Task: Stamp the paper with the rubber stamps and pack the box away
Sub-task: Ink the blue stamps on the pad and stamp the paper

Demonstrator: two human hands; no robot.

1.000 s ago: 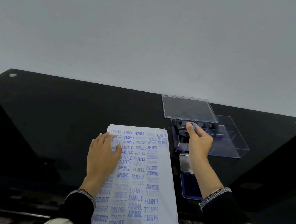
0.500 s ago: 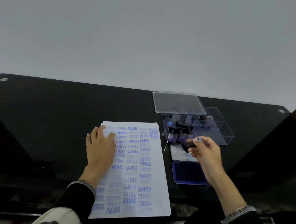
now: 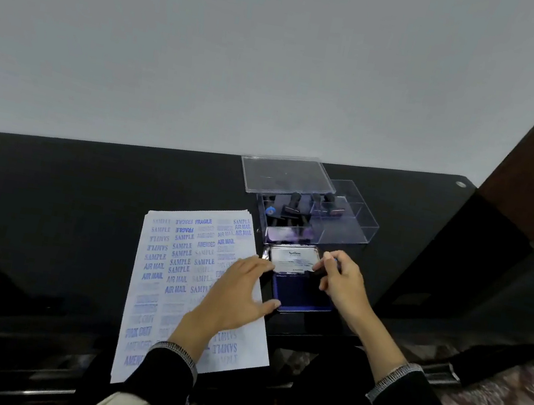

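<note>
Paper, covered in blue stamp marks, lies on the black table at lower centre, under the left hand, whose fingers spread flat, its tips reaching the open ink pad just right of the sheet; over the pad the right hand pinches a rubber stamp; farther back sits the clear box holding more stamps, its lid behind it
</note>
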